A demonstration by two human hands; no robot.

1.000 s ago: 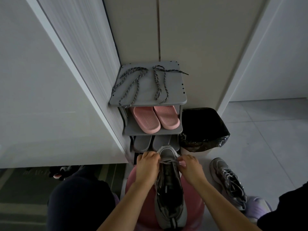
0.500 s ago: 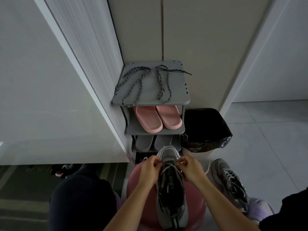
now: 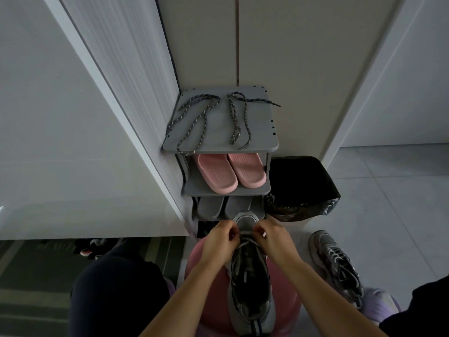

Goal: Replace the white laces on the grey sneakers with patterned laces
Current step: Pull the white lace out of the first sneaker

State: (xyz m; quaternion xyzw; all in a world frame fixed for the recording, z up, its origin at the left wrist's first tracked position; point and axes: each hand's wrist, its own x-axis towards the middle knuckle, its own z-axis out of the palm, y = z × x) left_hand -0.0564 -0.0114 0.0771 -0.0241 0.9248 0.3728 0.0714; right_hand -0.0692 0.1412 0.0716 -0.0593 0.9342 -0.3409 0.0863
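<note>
A grey sneaker (image 3: pixel 250 295) lies on a pink stool (image 3: pixel 206 288) in front of me, toe pointing away. My left hand (image 3: pixel 220 240) and my right hand (image 3: pixel 272 239) sit on either side of its toe end, each pinching the white lace (image 3: pixel 243 244) near the lowest eyelets. The second grey sneaker (image 3: pixel 336 261), still laced white, stands on the floor to the right. Two patterned laces, one on the left (image 3: pixel 194 122) and one on the right (image 3: pixel 239 120), lie loose on top of the grey shoe rack (image 3: pixel 262 142).
Pink slippers (image 3: pixel 229 172) fill the rack's middle shelf and grey slippers (image 3: pixel 223 206) the one below. A bin with a black bag (image 3: pixel 301 188) stands right of the rack. A white cabinet door (image 3: pixel 73 142) rises on the left. My dark-clad knees flank the stool.
Both hands have shifted slightly toward the sneaker's toe and closer together, still working the white lace. The view has tilted a little; nothing else moved.
</note>
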